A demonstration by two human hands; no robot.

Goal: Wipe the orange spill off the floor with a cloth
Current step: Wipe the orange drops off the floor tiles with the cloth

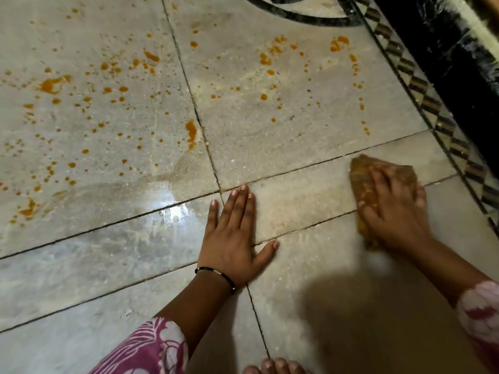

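Orange spill lies as many drops and blotches over the pale stone floor, spread across the upper half of the view, with a bigger streak near a tile joint. An orange-stained cloth lies flat on the floor at the right. My right hand presses down on it, fingers spread over the fabric. My left hand rests flat on the floor, palm down, fingers apart, holding nothing. A wet, shiny patch sits to the left of it.
A dark patterned inlay border and a black marble band run diagonally along the right side. Bare toes show at the bottom edge. Dark tile joints cross the floor.
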